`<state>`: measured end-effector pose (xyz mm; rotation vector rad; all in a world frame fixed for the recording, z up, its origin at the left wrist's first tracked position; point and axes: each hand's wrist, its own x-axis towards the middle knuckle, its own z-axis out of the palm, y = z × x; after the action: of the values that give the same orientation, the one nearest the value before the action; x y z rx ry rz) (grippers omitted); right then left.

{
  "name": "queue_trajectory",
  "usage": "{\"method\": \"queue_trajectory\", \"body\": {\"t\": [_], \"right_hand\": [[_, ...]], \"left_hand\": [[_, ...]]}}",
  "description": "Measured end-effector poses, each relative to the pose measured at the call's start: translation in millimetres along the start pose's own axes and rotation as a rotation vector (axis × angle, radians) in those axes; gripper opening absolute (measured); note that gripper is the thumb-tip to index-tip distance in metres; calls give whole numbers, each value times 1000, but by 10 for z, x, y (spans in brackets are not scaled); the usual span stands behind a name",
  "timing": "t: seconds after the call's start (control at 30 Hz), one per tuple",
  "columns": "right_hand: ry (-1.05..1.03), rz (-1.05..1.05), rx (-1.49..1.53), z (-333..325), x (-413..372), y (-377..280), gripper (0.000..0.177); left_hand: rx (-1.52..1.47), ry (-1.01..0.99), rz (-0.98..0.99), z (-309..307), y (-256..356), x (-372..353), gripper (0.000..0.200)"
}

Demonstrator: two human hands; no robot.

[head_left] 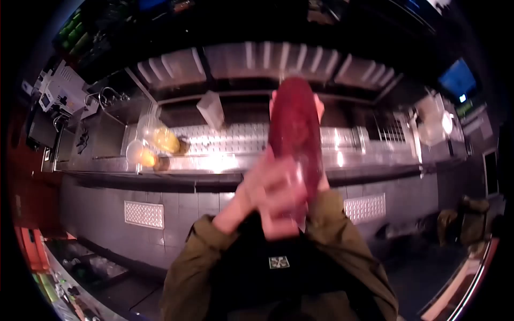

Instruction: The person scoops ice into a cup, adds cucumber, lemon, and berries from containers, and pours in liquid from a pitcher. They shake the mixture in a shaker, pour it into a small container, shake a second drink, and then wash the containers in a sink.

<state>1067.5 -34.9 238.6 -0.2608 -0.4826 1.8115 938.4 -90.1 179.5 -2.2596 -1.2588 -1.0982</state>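
In front of my chest I hold a tall shaker (295, 120), clear-walled near its lower end and dark red through most of its length. It is tilted and smeared by motion. My left hand (273, 195) wraps round the lower part, fingers across the near side. Behind the shaker is my right hand (320, 107); only some fingertips at its upper edges and the wrist on the right show. A cup with yellow contents (165, 140) and a second cup with orange-yellow contents (143, 155) stand at the left of the counter.
A pale, tall container (211, 109) stands on the perforated metal counter (230, 139). Sinks with taps (107, 99) and a white machine (59, 88) are at the left. White vessels (436, 125) sit at the right. A dark tiled floor (184, 208) lies below the counter edge.
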Motion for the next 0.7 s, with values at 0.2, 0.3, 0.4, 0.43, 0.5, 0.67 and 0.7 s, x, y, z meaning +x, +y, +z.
{"method": "queue_trajectory", "body": {"t": [0.2, 0.3, 0.4, 0.43, 0.5, 0.67, 0.7], "right_hand": [[-161, -23, 155, 321, -582, -183, 51], [-126, -86, 115, 430, -621, -254, 51], [-252, -133, 145, 704, -803, -309, 51], [-257, -131, 150, 752, -844, -284, 51], [-196, -100, 138, 792, -825, -208, 52], [-267, -93, 147, 1063, -949, 71, 52], [-251, -85, 145, 1081, -901, 107, 52]], "left_hand": [[-86, 31, 106, -521, 658, -346, 56], [-121, 30, 122, -763, 723, -392, 56], [-165, 66, 227, -1101, 1102, -627, 57], [-170, 66, 229, -1072, 1038, -591, 58], [-167, 76, 190, -946, 822, -305, 58], [-209, 129, 273, -1286, 905, -456, 60], [-211, 124, 266, -1287, 847, -462, 60]]}}
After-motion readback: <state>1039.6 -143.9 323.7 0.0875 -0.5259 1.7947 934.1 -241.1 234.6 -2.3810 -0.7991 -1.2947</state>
